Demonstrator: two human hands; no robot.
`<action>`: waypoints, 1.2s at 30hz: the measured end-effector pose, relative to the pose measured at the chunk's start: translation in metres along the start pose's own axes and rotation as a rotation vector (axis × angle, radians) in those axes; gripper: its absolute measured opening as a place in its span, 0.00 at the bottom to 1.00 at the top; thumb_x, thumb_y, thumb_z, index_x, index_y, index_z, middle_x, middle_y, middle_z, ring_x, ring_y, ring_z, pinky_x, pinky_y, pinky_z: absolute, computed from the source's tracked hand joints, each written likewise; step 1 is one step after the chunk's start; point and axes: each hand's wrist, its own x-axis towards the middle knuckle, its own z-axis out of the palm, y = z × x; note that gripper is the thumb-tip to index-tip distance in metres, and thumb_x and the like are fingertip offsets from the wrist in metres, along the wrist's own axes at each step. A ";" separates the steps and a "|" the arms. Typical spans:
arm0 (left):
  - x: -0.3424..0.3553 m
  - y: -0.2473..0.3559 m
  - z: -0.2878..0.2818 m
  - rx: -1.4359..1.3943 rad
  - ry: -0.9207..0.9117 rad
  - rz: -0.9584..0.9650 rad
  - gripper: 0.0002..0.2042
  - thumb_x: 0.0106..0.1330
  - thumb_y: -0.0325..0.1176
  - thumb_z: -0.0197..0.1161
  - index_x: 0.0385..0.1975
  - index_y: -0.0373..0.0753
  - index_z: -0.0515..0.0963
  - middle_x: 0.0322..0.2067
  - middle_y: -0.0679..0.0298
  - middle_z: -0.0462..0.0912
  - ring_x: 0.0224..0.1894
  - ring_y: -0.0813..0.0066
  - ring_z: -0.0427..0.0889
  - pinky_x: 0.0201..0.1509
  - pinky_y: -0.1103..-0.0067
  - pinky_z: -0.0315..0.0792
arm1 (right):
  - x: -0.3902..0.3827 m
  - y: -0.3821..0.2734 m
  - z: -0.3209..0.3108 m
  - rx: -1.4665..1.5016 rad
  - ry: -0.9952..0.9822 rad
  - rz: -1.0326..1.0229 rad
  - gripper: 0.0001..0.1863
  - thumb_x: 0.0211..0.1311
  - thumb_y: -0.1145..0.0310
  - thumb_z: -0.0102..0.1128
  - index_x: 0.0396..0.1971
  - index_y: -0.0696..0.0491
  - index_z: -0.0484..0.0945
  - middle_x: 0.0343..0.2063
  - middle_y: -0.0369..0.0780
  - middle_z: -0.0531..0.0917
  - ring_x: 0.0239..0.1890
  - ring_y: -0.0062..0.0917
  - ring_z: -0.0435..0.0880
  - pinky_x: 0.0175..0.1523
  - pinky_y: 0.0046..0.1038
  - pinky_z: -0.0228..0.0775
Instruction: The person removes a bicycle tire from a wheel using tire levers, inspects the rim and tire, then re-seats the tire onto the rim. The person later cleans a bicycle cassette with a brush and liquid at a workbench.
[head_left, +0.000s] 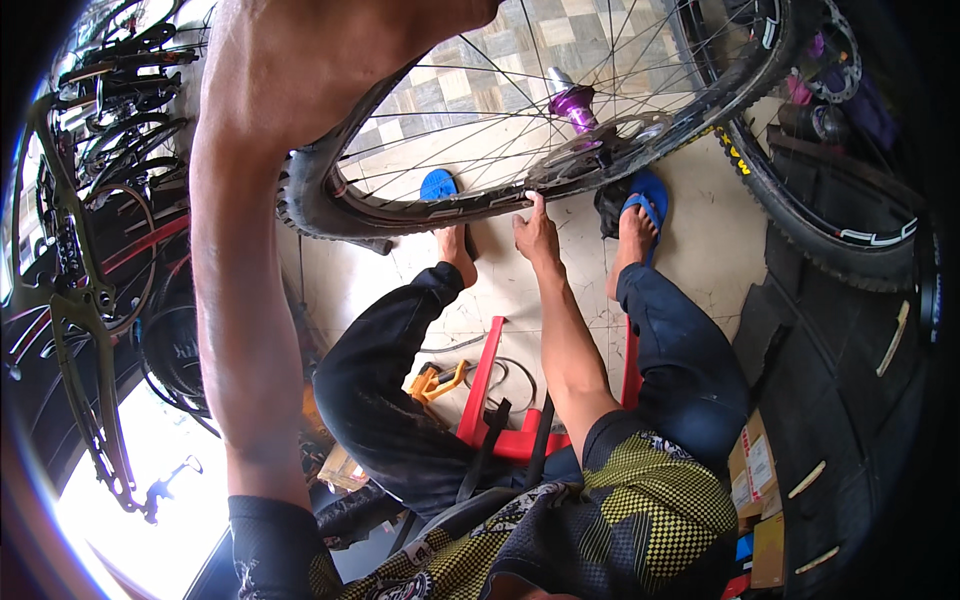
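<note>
My left arm reaches up to the top edge, where my left hand is cropped, its fingers hidden, over a bicycle wheel with a black tyre. The wheel is tilted and has thin spokes, a purple hub and a disc rotor. My right hand is below the wheel's near side, index finger extended up at the rim, other fingers partly bent, gripping nothing.
A second wheel lies at right over black matting. Bicycles and a frame line the left. Between my legs are a red plastic stand, a yellow tool and hoses. My feet wear blue flip-flops.
</note>
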 end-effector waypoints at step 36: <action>-0.078 -0.048 -0.014 -0.073 -0.010 -0.135 0.38 0.53 0.45 0.81 0.58 0.26 0.73 0.47 0.53 0.84 0.46 0.67 0.83 0.55 0.71 0.76 | -0.159 -0.092 0.093 -0.114 -0.276 -0.336 0.32 0.66 0.63 0.53 0.71 0.45 0.62 0.29 0.52 0.87 0.32 0.50 0.88 0.40 0.51 0.80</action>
